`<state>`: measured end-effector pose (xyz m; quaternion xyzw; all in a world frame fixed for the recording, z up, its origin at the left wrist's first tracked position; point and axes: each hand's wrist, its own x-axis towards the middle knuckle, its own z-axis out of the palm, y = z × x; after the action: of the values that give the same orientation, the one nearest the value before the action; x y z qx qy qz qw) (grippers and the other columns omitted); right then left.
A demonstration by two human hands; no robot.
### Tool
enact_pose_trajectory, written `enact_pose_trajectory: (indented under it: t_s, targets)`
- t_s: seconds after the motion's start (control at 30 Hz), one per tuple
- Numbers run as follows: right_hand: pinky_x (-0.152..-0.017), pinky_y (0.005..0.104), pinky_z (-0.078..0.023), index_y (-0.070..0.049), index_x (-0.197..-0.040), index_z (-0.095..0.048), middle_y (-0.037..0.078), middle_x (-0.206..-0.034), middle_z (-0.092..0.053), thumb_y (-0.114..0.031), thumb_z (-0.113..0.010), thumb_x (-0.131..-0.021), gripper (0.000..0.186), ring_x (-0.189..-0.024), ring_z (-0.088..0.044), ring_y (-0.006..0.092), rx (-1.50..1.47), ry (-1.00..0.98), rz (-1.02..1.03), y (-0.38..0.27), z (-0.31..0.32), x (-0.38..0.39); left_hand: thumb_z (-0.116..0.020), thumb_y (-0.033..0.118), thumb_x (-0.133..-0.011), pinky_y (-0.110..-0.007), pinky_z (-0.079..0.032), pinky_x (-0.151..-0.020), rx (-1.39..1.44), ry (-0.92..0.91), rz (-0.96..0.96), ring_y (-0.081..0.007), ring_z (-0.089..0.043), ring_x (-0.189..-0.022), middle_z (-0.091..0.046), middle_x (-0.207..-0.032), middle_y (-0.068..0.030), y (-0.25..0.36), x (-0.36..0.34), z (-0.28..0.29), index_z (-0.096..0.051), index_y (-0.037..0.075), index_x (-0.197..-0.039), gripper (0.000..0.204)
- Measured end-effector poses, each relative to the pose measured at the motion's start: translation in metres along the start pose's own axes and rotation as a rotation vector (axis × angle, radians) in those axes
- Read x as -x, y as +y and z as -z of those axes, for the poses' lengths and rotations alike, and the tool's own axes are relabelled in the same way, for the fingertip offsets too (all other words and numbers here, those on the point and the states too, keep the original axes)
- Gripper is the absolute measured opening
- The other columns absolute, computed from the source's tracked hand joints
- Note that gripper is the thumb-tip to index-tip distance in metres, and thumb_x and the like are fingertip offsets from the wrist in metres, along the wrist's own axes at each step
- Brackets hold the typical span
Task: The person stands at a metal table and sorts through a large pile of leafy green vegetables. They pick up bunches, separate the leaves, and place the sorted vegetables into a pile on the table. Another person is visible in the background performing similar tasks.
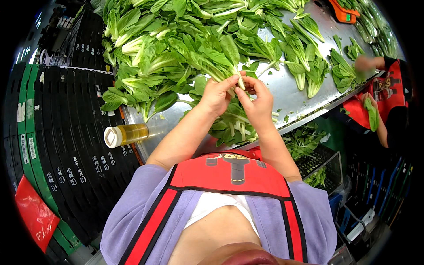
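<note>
Both my hands meet over the near edge of a steel table (291, 104). My left hand (218, 94) is closed around the pale stalk end of a leafy green (221, 59), whose leaves point away from me. Close against it, my right hand (257, 100) pinches the same stalk base between thumb and fingers. A large heap of similar leafy greens (150, 66) spreads over the table ahead and to the left. Below my wrists, loose leaves and cut stalks (234, 126) lie at the table edge, partly hidden by my forearms.
On the left lies a bottle of yellow liquid (134, 133) beside stacked black crates (79, 145). At right, another person in a red apron (391, 86) handles greens. A black crate of leaves (324, 161) sits below the table edge. An orange device (343, 12) is at far right.
</note>
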<state>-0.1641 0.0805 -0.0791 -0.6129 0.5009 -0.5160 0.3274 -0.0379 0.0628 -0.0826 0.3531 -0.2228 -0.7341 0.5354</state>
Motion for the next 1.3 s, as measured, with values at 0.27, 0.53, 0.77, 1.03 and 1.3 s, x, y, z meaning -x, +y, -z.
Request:
enact_pose_trajectory:
  t_s: [0.27, 0.53, 0.77, 1.03, 1.3]
  targets:
    - [-0.07, 0.0213, -0.043, -0.002, -0.093, -0.058, 0.002, -0.085, -0.06, -0.011, -0.062, -0.082, 0.015, -0.077, -0.053, 0.0077, -0.777, -0.084, -0.565, 0.044, -0.001, -0.003, -0.062, 0.008, -0.081, -0.033, -0.045, -0.083, 0.047, -0.009, 0.012, -0.0212, -0.057, -0.097, -0.06, -0.105, -0.0098, -0.006, -0.004, 0.014, -0.052, 0.002, -0.11, 0.031]
    - [-0.07, 0.0345, -0.047, -0.005, -0.108, -0.058, 0.012, -0.09, -0.064, -0.03, -0.062, -0.078, 0.039, -0.077, -0.061, 0.0257, 0.34, -0.052, -0.455, 0.115, 0.031, -0.046, -0.057, 0.007, -0.083, -0.034, -0.049, -0.082, 0.114, 0.098, 0.026, -0.024, -0.058, -0.097, -0.06, -0.103, -0.0125, 0.005, -0.002, 0.018, -0.052, 0.005, -0.103, 0.021]
    - [-0.084, 0.0357, -0.044, -0.005, -0.09, -0.063, 0.011, -0.101, -0.06, -0.02, -0.065, -0.075, 0.022, -0.098, -0.053, 0.0288, 0.533, -0.186, 0.269, 0.102, 0.006, -0.044, -0.058, 0.005, -0.082, -0.037, -0.048, -0.084, 0.121, -0.003, 0.027, -0.0246, -0.059, -0.095, -0.062, -0.096, -0.0103, 0.007, 0.005, 0.02, -0.052, 0.005, -0.104, 0.023]
    - [-0.082, 0.0373, -0.045, -0.007, -0.087, -0.063, 0.013, -0.107, -0.059, -0.015, -0.064, -0.073, 0.016, -0.097, -0.054, 0.0299, 0.696, 0.201, -0.129, 0.151, 0.041, -0.065, -0.06, 0.005, -0.081, -0.032, -0.05, -0.077, 0.124, 0.041, 0.006, -0.0195, -0.06, -0.089, -0.062, -0.098, -0.0081, 0.012, 0.007, 0.032, -0.054, 0.009, -0.099, 0.02]
    - [-0.058, 0.0247, -0.043, 0.001, -0.103, -0.057, 0.004, -0.083, -0.062, -0.019, -0.065, -0.079, 0.032, -0.064, -0.056, 0.0134, -0.243, 0.208, -0.544, 0.153, 0.064, -0.08, -0.061, 0.009, -0.082, -0.031, -0.05, -0.073, 0.098, 0.075, 0.065, -0.0193, -0.061, -0.084, -0.062, -0.094, -0.0105, 0.008, 0.008, 0.025, -0.052, 0.007, -0.099, 0.02]
